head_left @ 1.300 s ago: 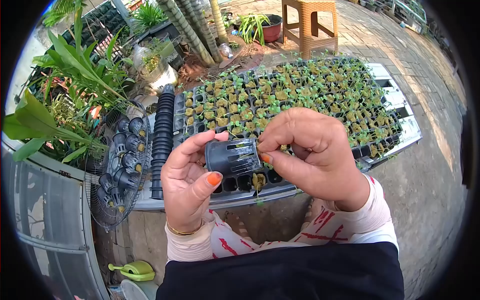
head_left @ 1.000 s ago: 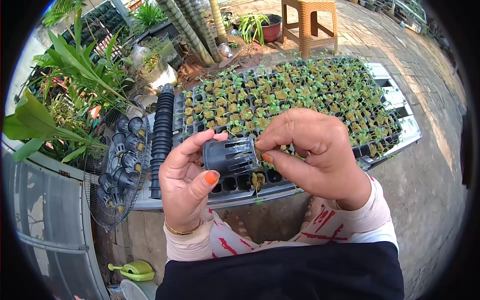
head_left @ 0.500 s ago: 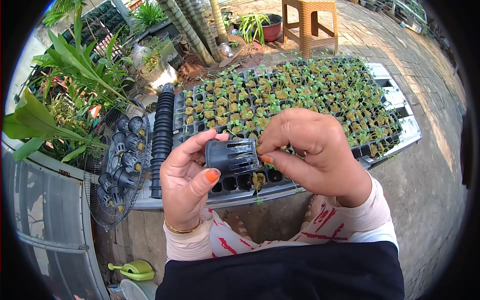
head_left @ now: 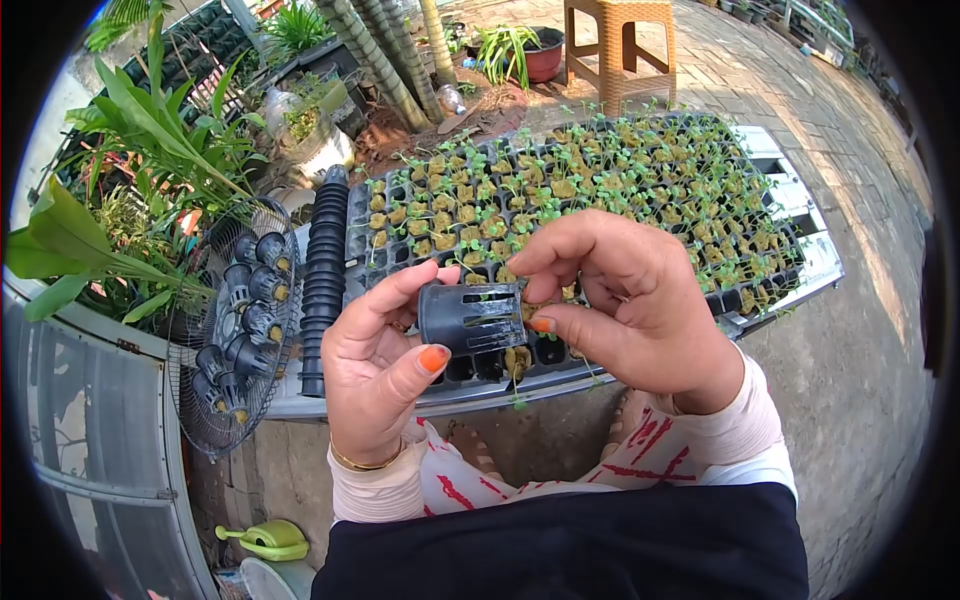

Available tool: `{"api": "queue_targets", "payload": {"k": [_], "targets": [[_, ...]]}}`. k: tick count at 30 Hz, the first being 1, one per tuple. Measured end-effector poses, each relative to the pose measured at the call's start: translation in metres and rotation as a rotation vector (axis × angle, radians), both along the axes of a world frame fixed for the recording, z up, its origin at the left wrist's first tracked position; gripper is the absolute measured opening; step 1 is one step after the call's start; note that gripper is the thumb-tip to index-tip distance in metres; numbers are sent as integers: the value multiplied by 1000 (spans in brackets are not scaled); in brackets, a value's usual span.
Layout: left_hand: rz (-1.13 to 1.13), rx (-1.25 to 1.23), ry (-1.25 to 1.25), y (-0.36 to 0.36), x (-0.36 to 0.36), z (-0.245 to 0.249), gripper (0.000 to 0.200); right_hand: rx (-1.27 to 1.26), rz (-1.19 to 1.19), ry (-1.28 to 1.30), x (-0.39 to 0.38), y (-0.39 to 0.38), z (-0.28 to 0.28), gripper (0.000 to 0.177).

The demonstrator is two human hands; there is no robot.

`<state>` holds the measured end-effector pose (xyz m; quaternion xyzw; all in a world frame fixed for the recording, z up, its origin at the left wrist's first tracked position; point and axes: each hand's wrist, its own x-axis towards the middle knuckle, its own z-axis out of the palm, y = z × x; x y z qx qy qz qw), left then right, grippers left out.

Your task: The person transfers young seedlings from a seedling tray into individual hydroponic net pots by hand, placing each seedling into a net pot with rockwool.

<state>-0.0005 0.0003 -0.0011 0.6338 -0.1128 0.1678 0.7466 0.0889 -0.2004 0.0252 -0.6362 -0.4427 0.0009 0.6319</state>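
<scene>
In my left hand (head_left: 375,355) a black slotted net pot (head_left: 465,318) lies on its side, fingers and thumb wrapped round its wide end. Its narrow slotted end points right. There my right hand (head_left: 630,310) pinches a small brownish growing plug (head_left: 530,309) between thumb and fingers; part of it is hidden by the fingertips and the pot. Below and behind both hands spreads the black seedling tray (head_left: 358,225), many of its cells filled with brown plugs and thin green seedlings.
A long stack of nested black net pots (head_left: 325,265) lies along the tray's left side. Further left, a wire basket (head_left: 188,405) holds several net pots with plugs. A brown stool (head_left: 612,50) stands behind the tray; a green watering can (head_left: 272,540) is on the ground, lower left.
The net pot has shifted slightly right in my left hand. My right thumb and index finger have spread a little, and more of the brownish plug shows at the pot's narrow end.
</scene>
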Motion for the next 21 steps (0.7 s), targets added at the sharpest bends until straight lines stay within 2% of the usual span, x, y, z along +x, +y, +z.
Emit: {"api": "queue_targets", "payload": {"k": [12, 14, 15, 17, 18, 21], "targets": [[21, -34, -8, -6, -2, 3, 58, -6, 48, 26, 8, -1, -9, 41], [88, 52, -90, -6, -1, 3, 57, -66, 22, -178, 14, -11, 0, 45], [91, 50, -90, -7, -2, 3, 57, -191, -10, -270, 11, -19, 13, 59], [168, 219, -135, -10, -4, 4, 57, -199, -52, -358, 4, -14, 12, 62], [168, 217, -137, -12, -5, 4, 57, -205, -98, -444, -2, -10, 12, 64], [219, 424, -274, -19, -8, 3, 65, -249, -129, -468, -17, -1, 6, 65]]}}
